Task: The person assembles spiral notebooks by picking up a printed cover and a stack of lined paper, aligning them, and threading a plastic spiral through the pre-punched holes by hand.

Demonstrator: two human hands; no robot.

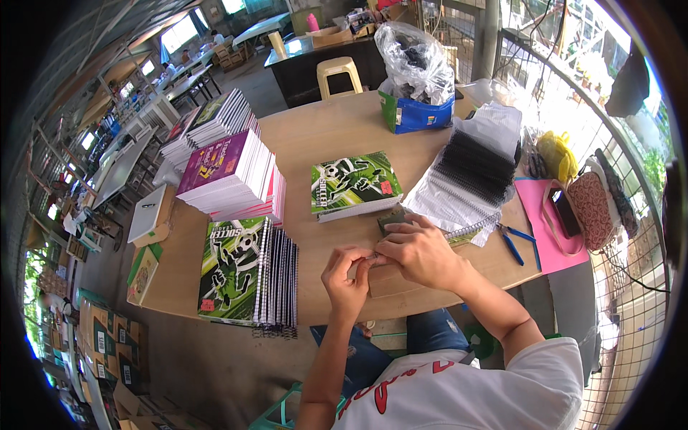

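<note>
My left hand (347,274) and my right hand (416,251) meet at the near edge of the round wooden table (322,132), pinching a thin spiral wire binding (374,256) between the fingertips. Under my right hand lies a notebook (390,223), mostly hidden, with a brown cardboard piece (390,281) below it. Just beyond it rests a green notebook with a football cover (355,185). To the right a pile of black spiral bindings (474,166) lies on white paper.
A row of bound green notebooks (247,276) stands at the near left, stacks of purple and other notebooks (228,168) behind it. Blue pliers (519,242) lie by a pink sheet (548,222) with a phone (565,212). A blue bag (416,111) with clear plastic sits at the back.
</note>
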